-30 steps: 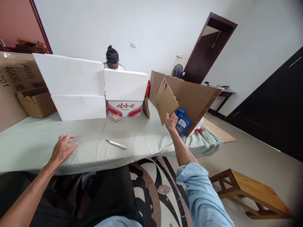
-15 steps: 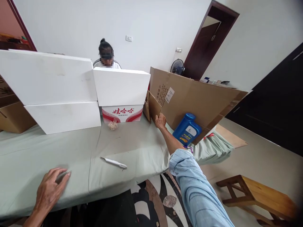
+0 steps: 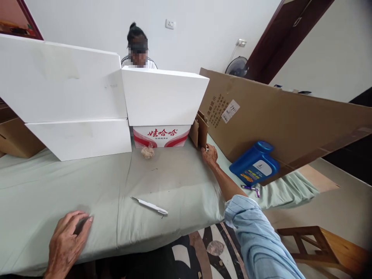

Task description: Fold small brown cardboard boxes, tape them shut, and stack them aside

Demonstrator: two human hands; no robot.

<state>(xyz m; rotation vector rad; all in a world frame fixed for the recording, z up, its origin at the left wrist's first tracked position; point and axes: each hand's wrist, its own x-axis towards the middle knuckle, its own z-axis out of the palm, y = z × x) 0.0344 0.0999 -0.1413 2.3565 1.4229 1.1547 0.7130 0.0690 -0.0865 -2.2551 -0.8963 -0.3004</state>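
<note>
My right hand (image 3: 210, 155) reaches forward with its fingers closed at the lower corner of a small piece of folded brown cardboard (image 3: 202, 130), which stands upright beside the white-and-red carton (image 3: 159, 138). The fingertips are partly hidden. My left hand (image 3: 69, 240) lies on the green tablecloth (image 3: 95, 209) at the near left, fingers bent a little and thumb apart, holding nothing. A white pen-like cutter (image 3: 150, 206) rests on the cloth between the hands. In front of the carton sits a small crumpled clear plastic lump (image 3: 147, 151).
White boxes (image 3: 72, 83) are stacked along the back left. A large cardboard panel (image 3: 261, 112) leans at the right, with a blue bottle (image 3: 255, 164) and a purple clip (image 3: 251, 189) before it. Behind the boxes is another person (image 3: 138, 46). A wooden stool (image 3: 334, 244) stands lower right.
My right hand and the small cardboard piece have shifted back toward the carton, with the piece turned more edge-on. The view has moved closer. My left hand stays on the cloth.
</note>
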